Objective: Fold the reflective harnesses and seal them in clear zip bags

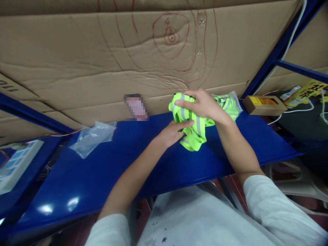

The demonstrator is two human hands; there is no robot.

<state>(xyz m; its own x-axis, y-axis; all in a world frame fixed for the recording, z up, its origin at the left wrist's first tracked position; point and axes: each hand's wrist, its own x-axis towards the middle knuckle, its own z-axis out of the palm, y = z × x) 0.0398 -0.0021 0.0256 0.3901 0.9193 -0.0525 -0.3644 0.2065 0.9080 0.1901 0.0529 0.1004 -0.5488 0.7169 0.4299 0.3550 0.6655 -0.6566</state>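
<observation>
A bunched reflective vest [198, 128], neon yellow-green with silver-grey strips, is held up over the blue table by both hands. My right hand [201, 104] grips its top from above, thumb lying across the fabric. From below and the left, my left hand [173, 133] pinches the lower folds, and some of its fingers are hidden by the cloth. Loose straps of the vest hang down beneath the hands. Just behind my right wrist lies a clear plastic bag [232, 106] with more of the same neon material in it.
An empty clear plastic bag [94, 136] lies at the table's [112, 174] back left. A blurred-out phone-like object [137, 107] leans on the cardboard wall [64, 51]. An open cardboard box [265, 105] stands at the right end, near white cables. A blue post rises behind it.
</observation>
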